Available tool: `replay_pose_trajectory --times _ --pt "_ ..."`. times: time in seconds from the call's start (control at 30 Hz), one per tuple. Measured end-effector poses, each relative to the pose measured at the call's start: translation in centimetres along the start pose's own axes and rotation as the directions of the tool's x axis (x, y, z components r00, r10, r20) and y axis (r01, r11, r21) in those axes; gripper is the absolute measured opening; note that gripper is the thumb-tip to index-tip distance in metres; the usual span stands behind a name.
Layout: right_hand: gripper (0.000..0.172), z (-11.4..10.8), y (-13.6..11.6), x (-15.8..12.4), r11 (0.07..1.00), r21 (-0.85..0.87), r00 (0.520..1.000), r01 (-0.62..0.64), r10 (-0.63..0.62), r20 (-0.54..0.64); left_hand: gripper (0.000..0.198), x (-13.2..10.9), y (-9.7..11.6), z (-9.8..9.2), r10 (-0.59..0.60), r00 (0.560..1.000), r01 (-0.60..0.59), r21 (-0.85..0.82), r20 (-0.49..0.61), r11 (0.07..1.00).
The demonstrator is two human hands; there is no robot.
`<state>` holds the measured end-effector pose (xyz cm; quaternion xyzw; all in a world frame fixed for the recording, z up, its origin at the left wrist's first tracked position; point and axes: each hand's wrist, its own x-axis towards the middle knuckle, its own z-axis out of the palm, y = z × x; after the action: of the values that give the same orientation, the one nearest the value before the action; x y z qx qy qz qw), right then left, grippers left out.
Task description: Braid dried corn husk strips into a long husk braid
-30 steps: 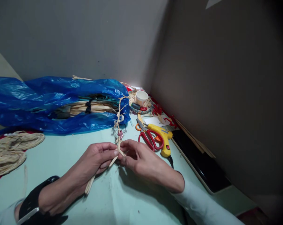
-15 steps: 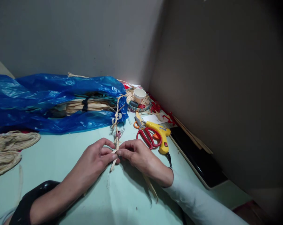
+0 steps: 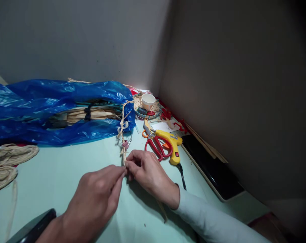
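Observation:
A pale braid of dried plant fibre (image 3: 122,130) runs from the blue bag down towards me. At its near end my right hand (image 3: 150,173) is closed, thumb and fingers pinching the braid. My left hand (image 3: 97,192) is closed too, its fingertips pinching at the braid's end right beside the right hand's fingers. The strand ends inside the pinches are mostly hidden. A small pinkish clip (image 3: 125,144) sits on or beside the braid just beyond my hands. A loose fibre strip (image 3: 162,212) shows below my right wrist.
Red-handled scissors (image 3: 159,148) and a yellow glue gun (image 3: 171,145) lie right of the braid. Behind them is a woven tray (image 3: 139,101) with a white cup (image 3: 148,101). A blue plastic bag (image 3: 41,101) holds fibre bundles. Coiled cord (image 3: 13,155) lies left, a black flat object (image 3: 211,168) right.
My left hand has come lower and turned, its back now upward, its fingers pinching at the braid's end. The right hand keeps its pinch. The whole view has shifted slightly.

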<state>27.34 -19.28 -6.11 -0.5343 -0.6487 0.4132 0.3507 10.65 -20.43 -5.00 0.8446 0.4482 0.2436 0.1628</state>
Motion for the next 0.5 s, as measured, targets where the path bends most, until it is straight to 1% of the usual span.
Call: replay_pose_trajectory --times 0.07,0.13,0.2,0.27,0.33,0.4,0.43,0.47,0.5 --pt "0.017 0.0 0.4 0.1 0.992 0.121 0.998 -0.045 0.040 0.046 0.030 -0.8 0.1 0.8 0.139 0.990 -0.136 0.160 -0.005 0.978" --pt "0.016 -0.1 0.5 0.3 0.966 0.235 0.991 -0.108 0.086 0.100 0.037 -1.5 -0.4 1.6 0.257 0.966 -0.246 0.326 0.008 0.913" --pt "0.016 -0.2 0.3 0.3 0.931 0.321 0.981 -0.172 0.134 0.139 0.045 -2.3 -1.0 2.4 0.350 0.936 -0.328 0.439 0.033 0.837" --pt "0.015 -0.3 0.0 0.4 0.899 0.374 0.971 -0.228 0.179 0.160 0.051 -3.0 -1.5 3.1 0.409 0.913 -0.363 0.489 0.015 0.793" --pt "0.015 -0.4 -0.4 0.4 0.865 0.425 0.962 -0.267 0.214 0.169 0.053 -3.4 -1.5 3.3 0.436 0.899 -0.367 0.479 -0.037 0.798" --pt "0.014 -0.6 -0.7 0.4 0.821 0.488 0.954 -0.297 0.231 0.191 0.043 -3.3 -1.2 2.7 0.436 0.898 -0.384 0.376 -0.059 0.843" --pt "0.013 -0.7 -0.9 0.4 0.798 0.519 0.951 -0.308 0.233 0.206 0.035 -2.9 -1.0 2.2 0.412 0.910 -0.383 0.287 -0.046 0.878" --pt "0.012 -0.8 -1.0 0.4 0.775 0.546 0.947 -0.317 0.234 0.219 0.025 -2.3 -0.8 1.5 0.379 0.923 -0.363 0.183 -0.060 0.914" --pt "0.011 -0.9 -1.1 0.4 0.755 0.570 0.945 -0.326 0.235 0.229 0.022 -1.5 -0.7 0.9 0.291 0.954 -0.286 0.069 -0.072 0.956"
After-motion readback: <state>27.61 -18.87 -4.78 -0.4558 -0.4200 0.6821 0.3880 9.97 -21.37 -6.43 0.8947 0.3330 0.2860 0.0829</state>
